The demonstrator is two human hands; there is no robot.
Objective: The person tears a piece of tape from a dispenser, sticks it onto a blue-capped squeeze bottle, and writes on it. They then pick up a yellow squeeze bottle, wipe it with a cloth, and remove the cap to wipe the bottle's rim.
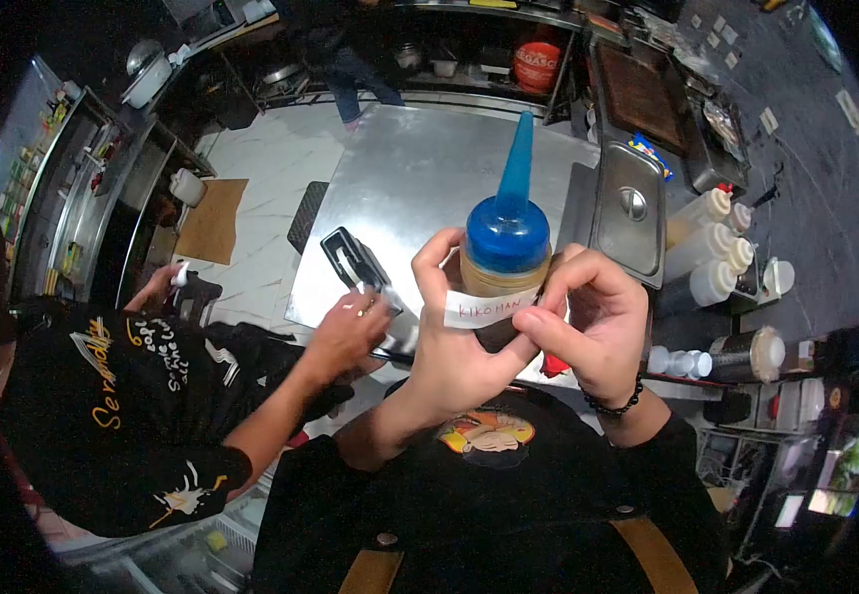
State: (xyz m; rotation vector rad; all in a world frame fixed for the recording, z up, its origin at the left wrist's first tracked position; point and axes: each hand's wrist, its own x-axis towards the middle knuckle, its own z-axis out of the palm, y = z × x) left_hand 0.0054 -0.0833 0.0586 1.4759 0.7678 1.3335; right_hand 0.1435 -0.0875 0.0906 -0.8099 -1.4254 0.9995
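A squeeze bottle (505,279) with a blue cap (507,238) and long blue nozzle stands upright before my chest. My left hand (469,361) grips it from the left side, fingers curled round it. Across its front lies a white paper label (484,309) handwritten "KIKOMAN". My right hand (593,322) is closed at the label's right end, thumb and fingers pinching it against the bottle. To the left, a co-worker's hand (355,327) is beside a black tape dispenser (355,259) on the steel table (420,158).
At right stand a lidded steel pan (631,208) and several squeeze bottles (702,252). The co-worker in a black shirt (133,416) stands close on my left. Another person's legs (350,84) show beyond the table. A brown mat (214,220) lies on the floor.
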